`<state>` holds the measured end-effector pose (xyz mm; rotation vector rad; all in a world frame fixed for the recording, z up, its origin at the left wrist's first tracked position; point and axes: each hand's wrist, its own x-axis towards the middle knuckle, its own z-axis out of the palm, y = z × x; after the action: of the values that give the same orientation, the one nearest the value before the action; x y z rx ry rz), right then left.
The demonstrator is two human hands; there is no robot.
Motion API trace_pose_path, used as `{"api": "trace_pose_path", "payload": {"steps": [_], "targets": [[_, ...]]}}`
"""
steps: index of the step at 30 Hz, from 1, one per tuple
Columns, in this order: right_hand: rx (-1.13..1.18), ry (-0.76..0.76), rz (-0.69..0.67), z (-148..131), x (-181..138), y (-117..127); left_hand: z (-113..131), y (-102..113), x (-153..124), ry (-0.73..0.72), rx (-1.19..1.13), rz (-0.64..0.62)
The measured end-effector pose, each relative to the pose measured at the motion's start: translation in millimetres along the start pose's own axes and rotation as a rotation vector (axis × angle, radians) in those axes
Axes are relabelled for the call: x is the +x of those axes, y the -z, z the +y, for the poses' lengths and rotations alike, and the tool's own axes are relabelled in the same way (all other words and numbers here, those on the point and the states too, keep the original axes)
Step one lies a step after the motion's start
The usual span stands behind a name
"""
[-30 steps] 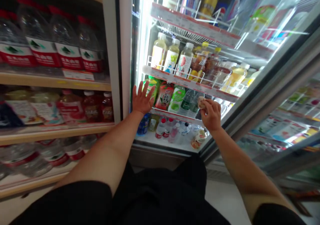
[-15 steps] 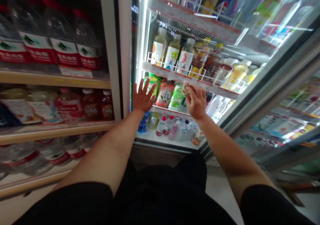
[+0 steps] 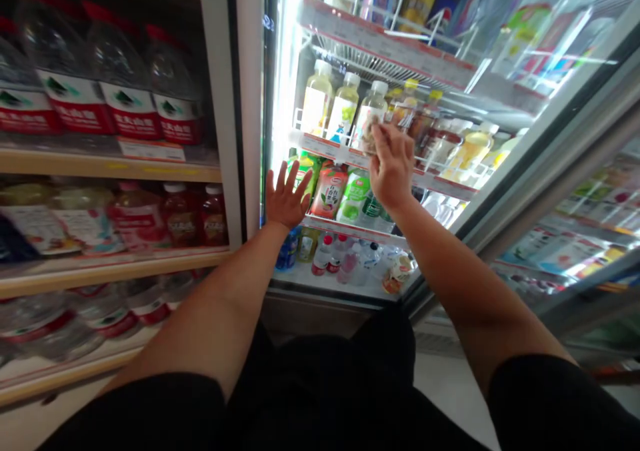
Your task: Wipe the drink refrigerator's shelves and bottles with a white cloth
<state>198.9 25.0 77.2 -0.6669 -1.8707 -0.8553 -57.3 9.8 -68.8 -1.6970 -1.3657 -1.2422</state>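
Observation:
A lit drinks fridge full of bottles stands before me, behind what looks like a glass door point(image 3: 295, 284). My left hand point(image 3: 287, 196) is spread, palm forward, at the left side of the glass, in front of a green-labelled bottle point(image 3: 306, 164). Bunched in the fingers of my right hand point(image 3: 394, 164) is a crumpled beige cloth point(image 3: 369, 137). It is held up before a white-capped bottle point(image 3: 376, 97) on the middle shelf and hides part of its label. Whether the cloth presses on the glass I cannot tell for certain.
Wooden shelves point(image 3: 100, 161) with large red-capped water bottles point(image 3: 125, 81) and juice bottles point(image 3: 137, 214) stand on the left. A metal door frame point(image 3: 500, 217) slants along the right, with another stocked fridge point(image 3: 565, 237) beyond. Small bottles point(image 3: 323, 254) line the fridge bottom.
My right hand has moved up with the cloth, from the shelf's lower edge to the level of the middle-shelf bottles. My left hand stays almost where it was, fingers still spread.

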Motion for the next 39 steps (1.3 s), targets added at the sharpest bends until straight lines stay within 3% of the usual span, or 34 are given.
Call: {"api": "trace_pose_path", "payload": {"steps": [3, 5, 10, 12, 14, 17, 19, 21, 25, 27, 29, 31, 33, 35, 37, 39], "targets": [[0.013, 0.194, -0.181, -15.5, 1.6, 1.6, -0.2, 0.1, 0.2, -0.012, 0.012, 0.027], [0.016, 0.218, -0.226, -17.4, 9.1, 4.0, -0.1, 0.2, 0.2, -0.021, 0.013, 0.040], [-0.002, -0.091, -0.048, 2.9, 54.8, 4.4, -0.1, -0.2, -0.3, -0.012, -0.002, 0.033], [-0.015, -0.122, -0.031, 1.3, 62.1, -0.3, -0.4, -1.2, -0.6, -0.006, 0.004, 0.030], [-0.021, 0.004, -0.125, -11.7, 57.1, -5.3, -1.2, -2.3, -0.9, -0.014, 0.009, 0.027], [-0.020, 0.319, -0.337, -35.1, 41.6, -9.4, -2.5, -3.5, -1.3, -0.033, -0.003, 0.032], [-0.024, 0.414, -0.379, -36.7, 38.9, -9.8, -2.6, -3.2, -1.4, -0.035, -0.015, 0.030], [-0.032, 0.356, -0.294, -20.2, 46.9, -9.7, -1.6, -2.0, -1.1, -0.023, -0.019, 0.021], [-0.020, 0.032, 0.115, 39.7, 76.3, -12.0, 2.7, 2.1, 0.4, 0.006, -0.016, -0.005], [-0.028, -0.108, 0.266, 57.0, 81.7, -11.8, 4.4, 4.1, 1.3, 0.015, -0.020, -0.015], [-0.046, -0.141, 0.278, 55.1, 75.3, -8.5, 5.0, 5.5, 1.9, 0.019, -0.028, -0.029], [-0.055, -0.027, 0.137, 39.7, 60.0, -2.7, 4.7, 5.9, 1.9, 0.021, -0.037, -0.040], [-0.045, 0.177, -0.099, 25.6, 43.9, 4.0, 3.9, 5.2, 1.7, 0.020, -0.041, -0.047], [-0.051, 0.274, -0.183, 26.7, 35.2, 10.7, 3.0, 3.9, 1.3, 0.020, -0.036, -0.040], [-0.071, 0.209, -0.043, 47.5, 37.0, 16.7, 2.4, 2.7, 1.1, 0.021, -0.025, -0.038], [-0.088, 0.026, 0.198, 80.4, 44.6, 21.0, 2.2, 2.2, 1.1, 0.027, -0.023, -0.048]]}}
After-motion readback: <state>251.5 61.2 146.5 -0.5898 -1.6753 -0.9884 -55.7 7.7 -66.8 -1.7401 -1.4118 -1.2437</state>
